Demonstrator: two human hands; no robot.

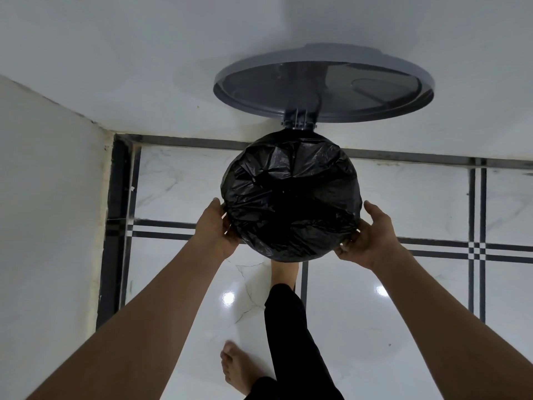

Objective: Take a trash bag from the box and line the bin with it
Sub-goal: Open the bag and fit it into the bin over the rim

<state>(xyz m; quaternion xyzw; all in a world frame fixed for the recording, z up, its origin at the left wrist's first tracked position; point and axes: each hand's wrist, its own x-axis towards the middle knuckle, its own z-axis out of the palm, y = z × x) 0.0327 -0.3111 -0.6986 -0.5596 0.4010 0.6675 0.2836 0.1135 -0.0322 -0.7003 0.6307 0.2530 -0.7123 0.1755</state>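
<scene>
Black crinkled plastic trash bag (291, 197) covers the whole mouth of one round bin, whose body is hidden beneath it; the film is folded over the rim all the way round and sags into the middle. One grey round plastic lid (323, 85) stands open on its hinge at the far side, leaning against the white wall (144, 67). Two bare forearms reach in from the near edge. The left hand (217, 229) cups the bin's left near side, fingers curled under the bag's folded edge, thumb pointing up. The right hand (367, 239) cups the right near side, fingertips pinching the film, thumb raised. Both hands are closed on the bag. Two bare feet stand on the glossy white marble floor (403, 313) with dark stripes, one pressed just under the bin's near edge.
</scene>
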